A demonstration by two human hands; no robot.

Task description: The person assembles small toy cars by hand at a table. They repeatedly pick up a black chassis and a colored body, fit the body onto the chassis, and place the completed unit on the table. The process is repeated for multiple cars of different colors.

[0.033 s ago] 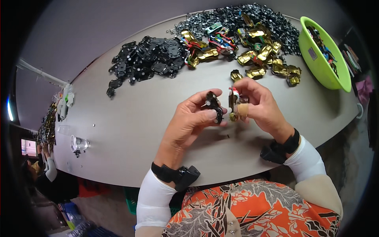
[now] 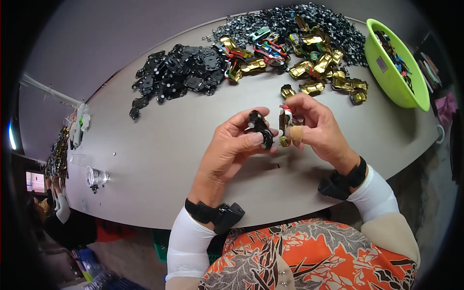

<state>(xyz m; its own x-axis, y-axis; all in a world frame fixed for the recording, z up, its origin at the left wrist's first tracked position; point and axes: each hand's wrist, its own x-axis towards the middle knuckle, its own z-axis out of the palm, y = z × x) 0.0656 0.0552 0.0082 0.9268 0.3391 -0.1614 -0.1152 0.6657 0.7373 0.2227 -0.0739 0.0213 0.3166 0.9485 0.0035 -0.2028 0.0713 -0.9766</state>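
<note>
My left hand [image 2: 236, 137] grips a black toy car chassis [image 2: 261, 129] with small wheels, the thumb pressed along its side. Close to its right, my right hand [image 2: 311, 123] pinches a toy car body shell [image 2: 285, 123], gold with red and white parts. A tan band wraps one finger of that hand. The chassis and the shell are held nearly side by side above the table; whether they touch I cannot tell. Beyond my hands lie more gold and coloured car shells [image 2: 313, 87] and, farther left, a heap of black chassis [image 2: 181, 72].
Small wheel pieces [image 2: 333, 36] are piled along the table's far edge. At the right stands a lime-green basin [image 2: 415, 92] holding coloured parts. A clear plastic cup [image 2: 96, 176] lies at the left of the table [image 2: 154, 154]. Another person [image 2: 60, 212] works at the far left.
</note>
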